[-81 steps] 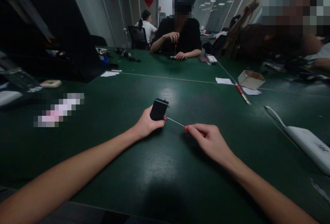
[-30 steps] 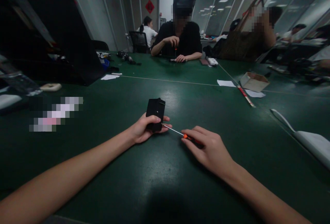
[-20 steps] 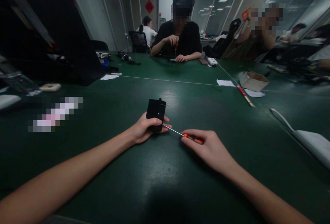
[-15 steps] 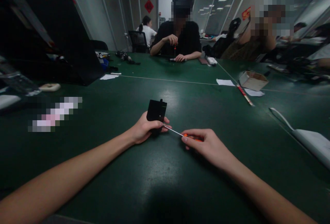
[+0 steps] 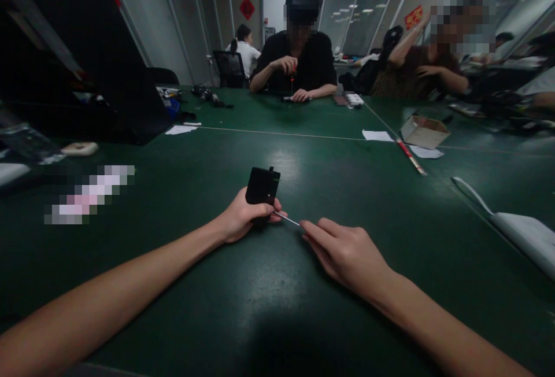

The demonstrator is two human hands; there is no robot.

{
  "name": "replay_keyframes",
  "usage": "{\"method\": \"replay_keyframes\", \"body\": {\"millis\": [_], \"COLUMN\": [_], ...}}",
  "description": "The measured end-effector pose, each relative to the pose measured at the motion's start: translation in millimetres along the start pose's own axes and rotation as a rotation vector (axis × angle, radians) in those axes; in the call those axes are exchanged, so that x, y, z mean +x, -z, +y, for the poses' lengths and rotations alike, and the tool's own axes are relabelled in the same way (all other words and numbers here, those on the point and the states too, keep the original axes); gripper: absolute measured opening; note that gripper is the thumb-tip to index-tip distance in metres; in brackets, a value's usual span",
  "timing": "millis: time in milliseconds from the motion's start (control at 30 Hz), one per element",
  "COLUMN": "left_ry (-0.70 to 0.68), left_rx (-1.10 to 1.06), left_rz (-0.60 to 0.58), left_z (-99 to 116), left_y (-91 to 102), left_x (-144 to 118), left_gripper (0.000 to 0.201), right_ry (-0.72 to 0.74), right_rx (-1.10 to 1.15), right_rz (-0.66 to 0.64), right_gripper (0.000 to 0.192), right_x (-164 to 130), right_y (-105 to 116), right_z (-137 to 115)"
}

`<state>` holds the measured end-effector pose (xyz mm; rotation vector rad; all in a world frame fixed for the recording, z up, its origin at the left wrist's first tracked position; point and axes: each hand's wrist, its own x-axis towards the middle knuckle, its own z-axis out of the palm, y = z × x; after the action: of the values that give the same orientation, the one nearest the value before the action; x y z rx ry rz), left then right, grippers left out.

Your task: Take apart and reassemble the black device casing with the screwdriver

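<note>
My left hand point(image 5: 245, 215) is closed around the lower part of a flat black rectangular case point(image 5: 262, 185), thumb across its front. A small tab sticks up from the case's top edge. The thin metal shaft of a screwdriver point(image 5: 287, 218) runs from the lower right side of the case, by my left thumb, to my right hand point(image 5: 342, 250). My right fingers are closed on the screwdriver, and its handle is hidden behind them. Whether the tip sits in a screw cannot be made out.
Both hands are over a green table point(image 5: 208, 307). Across it a person point(image 5: 292, 59) holds another screwdriver. A small box point(image 5: 425, 131) and papers point(image 5: 377, 135) lie further right, a white object with a strap point(image 5: 526, 235) at the right edge. A large dark panel point(image 5: 87, 59) stands left.
My right hand has rolled over, so the orange screwdriver handle seen before is now covered by the fingers. My left hand and the black case have hardly moved.
</note>
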<state>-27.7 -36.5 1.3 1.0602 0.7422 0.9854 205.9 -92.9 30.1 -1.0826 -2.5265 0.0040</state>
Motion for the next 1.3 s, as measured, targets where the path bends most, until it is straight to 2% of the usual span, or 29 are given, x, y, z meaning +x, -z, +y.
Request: {"method": "replay_keyframes", "body": {"millis": [67,133,233,367,467,567,700,833,1000,1100,1200,1300], "left_ry": [0.022,0.04,0.052,0.051,0.047,0.044,0.047,0.053,0.054,0.057,0.057,0.051], "left_rx": [-0.014,-0.031,-0.064,-0.062,-0.043,-0.024,-0.007,-0.021,-0.057,-0.064,-0.057,-0.057], "left_rz": [0.005,0.007,0.01,-0.003,-0.025,-0.036,-0.041,-0.021,0.024,0.048,0.038,0.027], "left_z": [0.3,0.3,0.2,-0.4,-0.3,0.1,-0.1,0.0,1.0,0.8,0.4,-0.2], "left_y": [-0.3,-0.3,0.4,1.2,0.9,0.7,1.1,0.3,-1.6,-2.1,-2.1,-1.8], "left_x": [0.0,0.0,0.3,1.0,1.1,0.7,0.8,2.0,2.6,2.4,2.2,2.0], "left_gripper": [0.024,0.025,0.026,0.025,0.023,0.023,0.023,0.023,0.025,0.025,0.025,0.024], "right_ry": [0.139,0.204,0.162,-0.129,-0.304,-0.377,-0.42,-0.318,-0.054,0.128,0.24,0.189], "right_rx": [-0.22,-0.329,-0.324,0.058,0.374,0.562,0.64,0.469,-0.049,-0.332,-0.453,-0.416], "right_rz": [0.042,0.077,0.074,0.034,-0.049,-0.137,-0.178,-0.049,0.025,0.12,0.172,0.122], "right_gripper": [0.035,0.038,0.035,0.033,0.029,0.029,0.03,0.025,0.03,0.032,0.034,0.033], "right_x": [-3.2,-4.3,-3.0,2.7,8.2,12.3,12.5,6.5,-1.3,-2.8,-3.5,-3.9], "right_y": [-0.3,0.3,1.5,4.8,9.1,12.0,10.3,1.4,-7.0,-5.6,-2.7,-2.2], "right_z": [2.6,3.6,0.6,-7.3,-10.7,-10.9,-10.3,-11.8,-10.9,-7.6,-5.4,-6.1]}}
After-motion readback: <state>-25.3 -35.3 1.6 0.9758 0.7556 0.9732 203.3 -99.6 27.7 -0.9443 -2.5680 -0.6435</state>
